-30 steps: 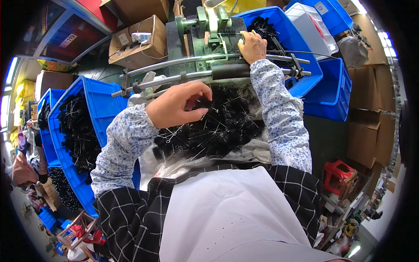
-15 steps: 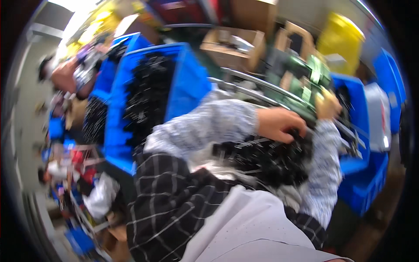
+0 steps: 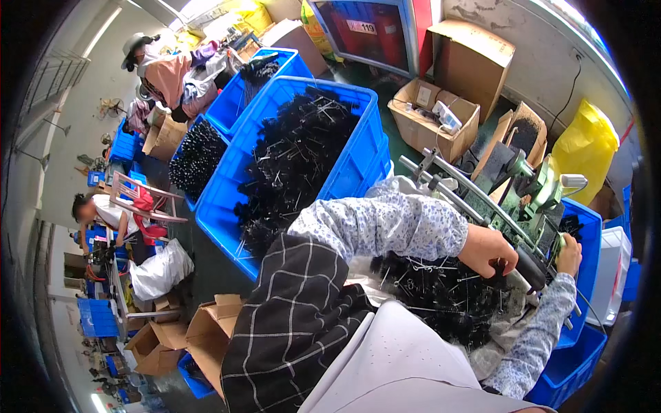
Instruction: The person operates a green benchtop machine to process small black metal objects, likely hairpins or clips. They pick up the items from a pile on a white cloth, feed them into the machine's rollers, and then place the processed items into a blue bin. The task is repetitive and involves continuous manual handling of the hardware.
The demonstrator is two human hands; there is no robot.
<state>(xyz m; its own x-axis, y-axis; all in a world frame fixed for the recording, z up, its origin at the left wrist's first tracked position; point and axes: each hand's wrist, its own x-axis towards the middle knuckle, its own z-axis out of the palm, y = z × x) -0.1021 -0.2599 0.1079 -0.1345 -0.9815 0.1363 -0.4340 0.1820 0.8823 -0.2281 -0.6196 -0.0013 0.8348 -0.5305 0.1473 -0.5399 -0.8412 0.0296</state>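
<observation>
Near roller's edge [image 3: 530, 268] with half-curled left hand [image 3: 487, 250], over bristly black brushes [image 3: 441, 292]; by machine [image 3: 542, 196] with right hand [image 3: 569, 256]; both grips unclear.

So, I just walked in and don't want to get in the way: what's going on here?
A person is working with black wire brushes. Their left hand, fingers curled, is over a loose brush pile; their right hand is beside a green machine. Whether either hand grips a brush is too small to tell. To the left, a big blue crate is heaped with more brushes.
</observation>
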